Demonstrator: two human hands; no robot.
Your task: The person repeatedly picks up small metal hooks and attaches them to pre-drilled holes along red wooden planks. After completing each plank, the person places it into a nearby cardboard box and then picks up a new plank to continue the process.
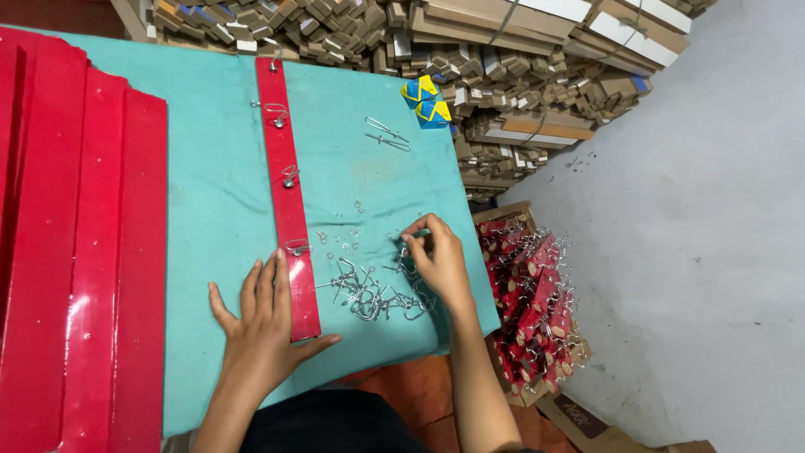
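A counter [210,168] covered in teal cloth carries a narrow glossy red strip [288,201] fitted with metal clips, wider red glossy panels [84,252] stacked at its left, a heap of loose silver wire clips [373,294], and two blue-and-yellow folded packets [426,101].

Small workshop, hand-assembly of one repeated item. Bench [210,168] covered in teal cloth. One red strip [288,193] laid lengthwise on it, metal clips fixed along its length; stack of the same glossy red strips [84,252] at the bench's left. Loose pile of wire clips [373,294] and small rings scattered on the cloth. Cardboard box [528,302] on the floor beside the bench, crammed with finished red strips carrying clips. Bundled cardboard pieces [503,75] stacked high behind, some strapped. Bare grey concrete floor [696,252].
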